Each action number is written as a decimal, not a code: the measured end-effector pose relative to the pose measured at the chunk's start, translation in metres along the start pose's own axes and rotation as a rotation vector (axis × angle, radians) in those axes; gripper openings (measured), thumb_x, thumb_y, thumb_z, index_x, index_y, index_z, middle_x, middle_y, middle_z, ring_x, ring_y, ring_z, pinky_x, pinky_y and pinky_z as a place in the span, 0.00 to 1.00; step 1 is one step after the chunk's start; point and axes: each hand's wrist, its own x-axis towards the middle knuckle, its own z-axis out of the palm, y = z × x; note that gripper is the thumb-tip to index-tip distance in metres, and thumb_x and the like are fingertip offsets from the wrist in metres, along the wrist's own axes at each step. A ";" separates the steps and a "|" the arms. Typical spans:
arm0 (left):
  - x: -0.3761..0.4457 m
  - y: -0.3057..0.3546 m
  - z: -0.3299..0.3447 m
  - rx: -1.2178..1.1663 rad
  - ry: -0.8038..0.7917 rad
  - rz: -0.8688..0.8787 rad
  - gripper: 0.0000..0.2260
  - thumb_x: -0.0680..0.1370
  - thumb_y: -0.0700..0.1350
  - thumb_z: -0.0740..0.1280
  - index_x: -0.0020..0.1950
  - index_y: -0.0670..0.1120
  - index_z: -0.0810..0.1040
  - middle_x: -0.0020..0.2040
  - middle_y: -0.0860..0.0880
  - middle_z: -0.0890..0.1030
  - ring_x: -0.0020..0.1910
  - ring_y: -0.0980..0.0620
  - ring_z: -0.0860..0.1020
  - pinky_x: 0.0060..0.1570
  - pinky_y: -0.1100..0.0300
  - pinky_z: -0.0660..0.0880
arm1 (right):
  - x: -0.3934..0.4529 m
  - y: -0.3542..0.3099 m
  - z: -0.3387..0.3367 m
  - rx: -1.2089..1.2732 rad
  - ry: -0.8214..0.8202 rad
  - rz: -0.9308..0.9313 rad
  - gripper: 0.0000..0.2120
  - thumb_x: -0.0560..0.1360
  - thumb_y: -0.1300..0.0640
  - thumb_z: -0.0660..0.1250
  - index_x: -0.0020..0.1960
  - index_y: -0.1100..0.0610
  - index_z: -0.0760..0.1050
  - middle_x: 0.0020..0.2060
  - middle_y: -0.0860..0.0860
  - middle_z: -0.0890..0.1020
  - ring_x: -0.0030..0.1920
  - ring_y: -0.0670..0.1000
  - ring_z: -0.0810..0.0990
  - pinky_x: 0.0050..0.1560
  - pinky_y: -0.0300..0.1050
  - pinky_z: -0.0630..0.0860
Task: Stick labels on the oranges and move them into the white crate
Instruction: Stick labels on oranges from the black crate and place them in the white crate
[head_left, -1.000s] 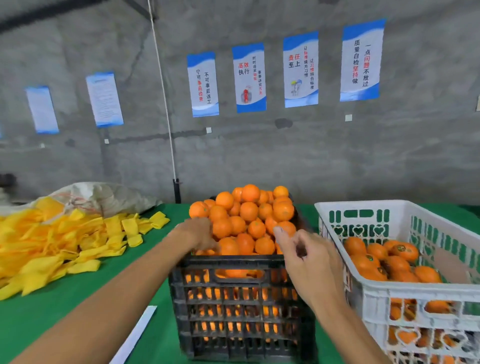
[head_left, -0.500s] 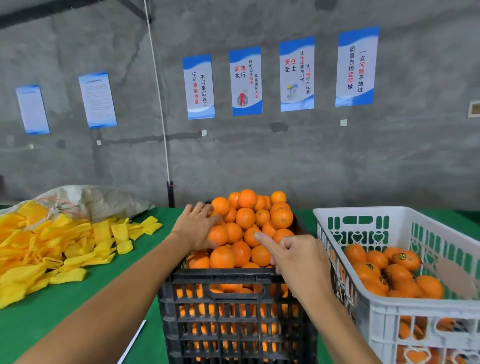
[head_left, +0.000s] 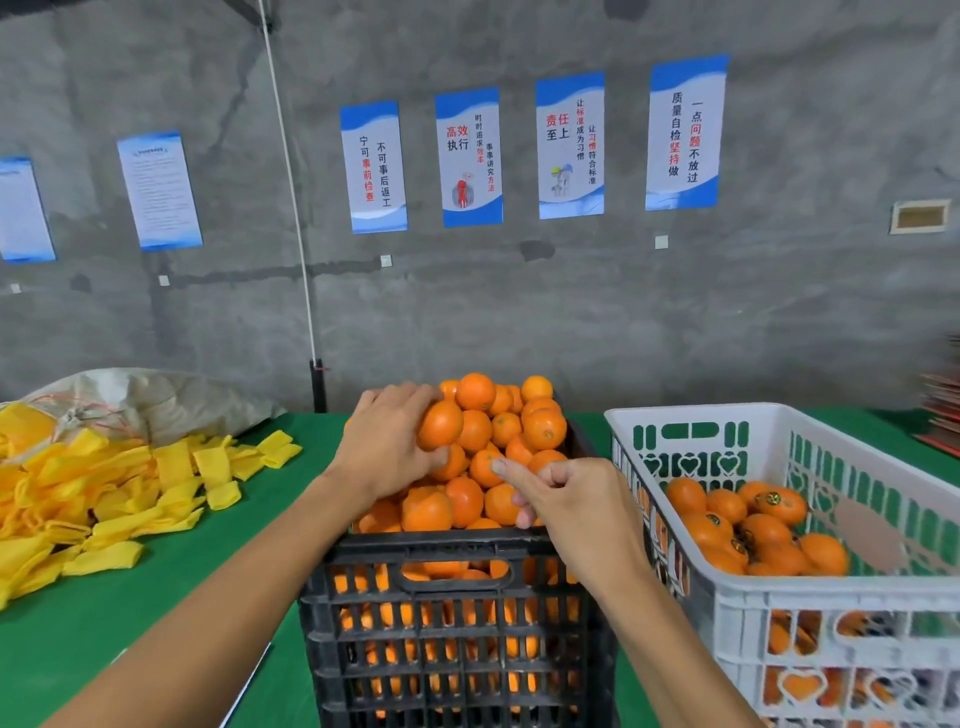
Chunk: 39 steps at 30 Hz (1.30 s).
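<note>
A black crate (head_left: 457, 623) in front of me is heaped with oranges (head_left: 524, 431). My left hand (head_left: 387, 441) curls around one orange (head_left: 440, 425) near the top left of the heap. My right hand (head_left: 566, 499) hovers over the heap's right side, index finger stretched toward the oranges and the other fingers curled; whether a label sits on the fingertip is too small to tell. To the right stands the white crate (head_left: 810, 592), holding several oranges with dark round labels (head_left: 769, 501).
The crates stand on a green-covered table (head_left: 78, 623). A pile of yellow foam nets (head_left: 93, 504) and a grey sack (head_left: 156, 400) lie at the left. A white strip (head_left: 249, 686) lies beside the black crate. A concrete wall with posters is behind.
My left hand has moved up the heap and closed around an orange near the top. My right hand has shifted up and forward, its index finger now pointing out over the oranges.
</note>
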 end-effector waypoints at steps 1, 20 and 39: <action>-0.005 0.010 -0.008 -0.138 0.094 -0.060 0.28 0.70 0.55 0.77 0.68 0.51 0.76 0.60 0.51 0.80 0.61 0.46 0.77 0.64 0.50 0.69 | -0.001 -0.002 -0.002 0.033 -0.011 0.002 0.22 0.72 0.27 0.67 0.31 0.43 0.82 0.31 0.37 0.83 0.34 0.41 0.82 0.44 0.52 0.81; -0.234 0.177 0.047 -1.313 0.140 -0.460 0.27 0.69 0.54 0.81 0.66 0.57 0.77 0.60 0.50 0.82 0.56 0.47 0.83 0.51 0.61 0.80 | -0.140 0.056 -0.037 0.219 -0.246 0.143 0.34 0.59 0.22 0.73 0.61 0.34 0.80 0.49 0.38 0.81 0.56 0.40 0.80 0.57 0.35 0.72; -0.266 0.175 0.099 -1.019 0.068 -0.411 0.29 0.72 0.48 0.80 0.70 0.54 0.73 0.63 0.53 0.79 0.60 0.45 0.80 0.55 0.57 0.81 | -0.183 0.105 0.010 -0.401 -0.077 -0.025 0.23 0.80 0.32 0.60 0.66 0.43 0.82 0.68 0.35 0.78 0.62 0.43 0.81 0.59 0.47 0.80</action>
